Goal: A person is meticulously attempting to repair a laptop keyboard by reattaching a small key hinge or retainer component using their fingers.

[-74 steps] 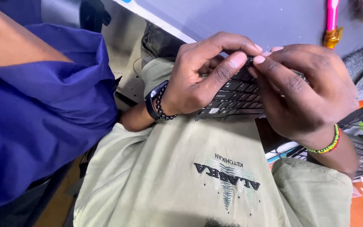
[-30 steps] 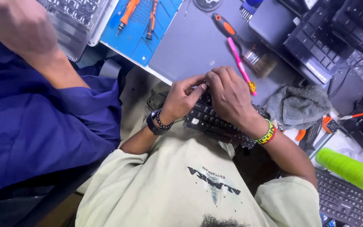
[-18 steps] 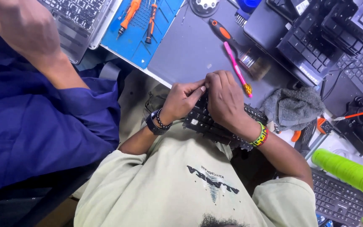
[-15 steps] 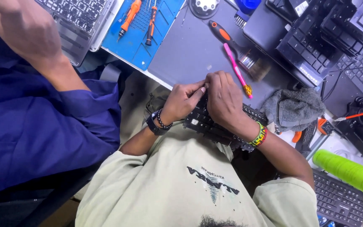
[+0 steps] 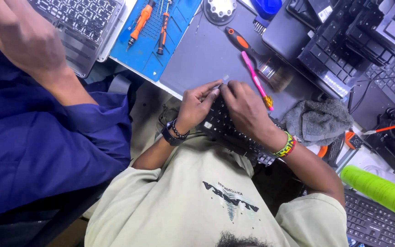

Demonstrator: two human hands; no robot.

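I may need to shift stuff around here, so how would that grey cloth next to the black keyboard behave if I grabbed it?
The grey cloth lies crumpled in soft folds on the desk, so it would probably be floppy and sag from wherever it is pinched. It looks light and unlikely to roll. Pushed, it would likely bunch up rather than slide, perhaps dragging the orange-handled tool at its edge.

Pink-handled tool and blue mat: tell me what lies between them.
In the head view, only bare grey mat lies between the pink-handled tool and the blue mat; the orange-handled brush sits beyond the tool.
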